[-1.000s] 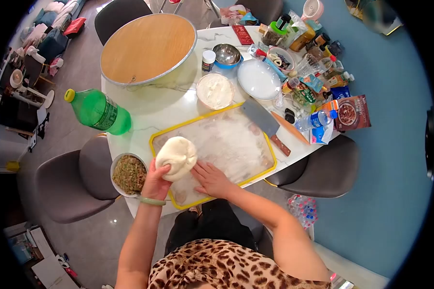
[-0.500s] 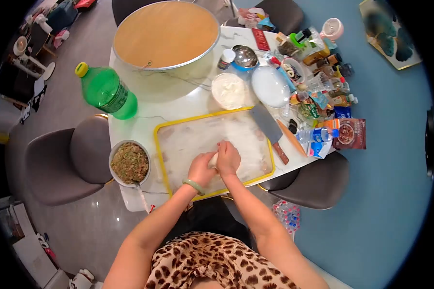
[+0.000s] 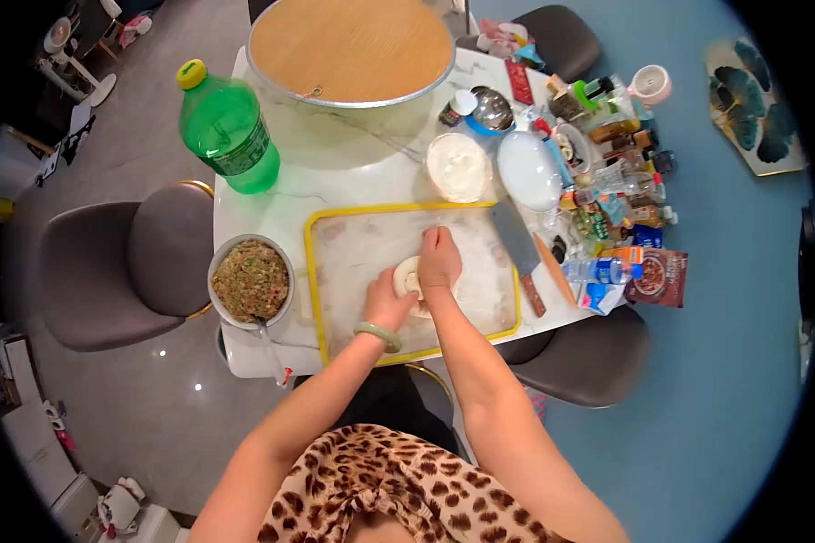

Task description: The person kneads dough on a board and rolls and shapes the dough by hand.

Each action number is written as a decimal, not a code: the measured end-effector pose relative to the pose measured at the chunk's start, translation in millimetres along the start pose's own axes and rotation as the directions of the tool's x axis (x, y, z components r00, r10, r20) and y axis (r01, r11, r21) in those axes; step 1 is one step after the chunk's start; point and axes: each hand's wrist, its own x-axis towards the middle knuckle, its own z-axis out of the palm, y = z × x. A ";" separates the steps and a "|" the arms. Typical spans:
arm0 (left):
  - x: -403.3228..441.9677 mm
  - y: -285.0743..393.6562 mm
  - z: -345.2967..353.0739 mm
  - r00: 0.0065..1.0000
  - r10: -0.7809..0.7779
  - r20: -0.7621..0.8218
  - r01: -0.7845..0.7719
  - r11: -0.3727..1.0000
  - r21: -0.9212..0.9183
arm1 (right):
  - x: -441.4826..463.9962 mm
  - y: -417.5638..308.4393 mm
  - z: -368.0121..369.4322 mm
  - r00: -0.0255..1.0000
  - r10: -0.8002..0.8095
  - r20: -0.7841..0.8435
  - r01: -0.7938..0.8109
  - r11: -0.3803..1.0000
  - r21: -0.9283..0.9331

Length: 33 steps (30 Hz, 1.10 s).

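A piece of pale dough (image 3: 407, 277) is between my hands, low over the floured mat with a yellow rim (image 3: 353, 210). My left hand (image 3: 388, 300), with a green bangle on its wrist, grips the dough's near left side. On its right side my right hand (image 3: 441, 260) is closed, fingers bent over it and hiding part of it. A bit of pale dough also shows below the right wrist. Left of the mat stands a bowl of minced filling (image 3: 252, 281) with a spoon handle sticking out. A bowl of white flour (image 3: 459, 168) stands beyond the mat.
A cleaver (image 3: 514, 237) lies over the mat's right edge, beside a wooden rolling pin (image 3: 553, 269). A white plate (image 3: 529, 172) and many bottles fill the right side. A green bottle (image 3: 231, 131) and large round lidded pan (image 3: 353, 45) stand at the back.
The view has shifted, so the table sits a little differently. My right hand has moved up and away from my left, and more of the dough shows, spread flatter between them.
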 end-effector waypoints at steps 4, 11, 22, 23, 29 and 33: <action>-17.2 19.4 -0.6 0.973 0.232 -0.017 -0.216 0.927 0.307 | 10.7 18.1 -47.7 0.835 -0.009 0.551 -0.400 0.677 0.618; -47.4 -2.9 15.9 0.854 0.519 -0.010 -0.479 0.795 0.371 | -68.2 41.9 -32.6 0.995 -0.095 -0.005 0.094 0.970 0.223; -18.9 4.3 -7.1 0.981 0.178 -0.076 -0.156 0.960 0.232 | -7.8 16.0 5.3 0.952 -0.231 -0.201 0.211 0.971 -0.115; -21.1 9.0 -6.6 0.990 0.130 -0.048 -0.119 0.975 0.189 | -2.6 14.5 7.9 0.953 -0.233 -0.193 0.213 0.970 -0.118; -1.4 -0.4 13.6 0.982 0.162 -0.092 -0.136 0.962 0.236 | 9.3 7.3 -4.2 0.997 -0.007 -0.073 0.000 0.996 -0.094; -17.9 32.7 -2.3 0.986 0.169 -0.012 -0.162 0.960 0.228 | 11.1 17.2 -27.8 0.952 0.015 0.306 -0.146 0.901 0.409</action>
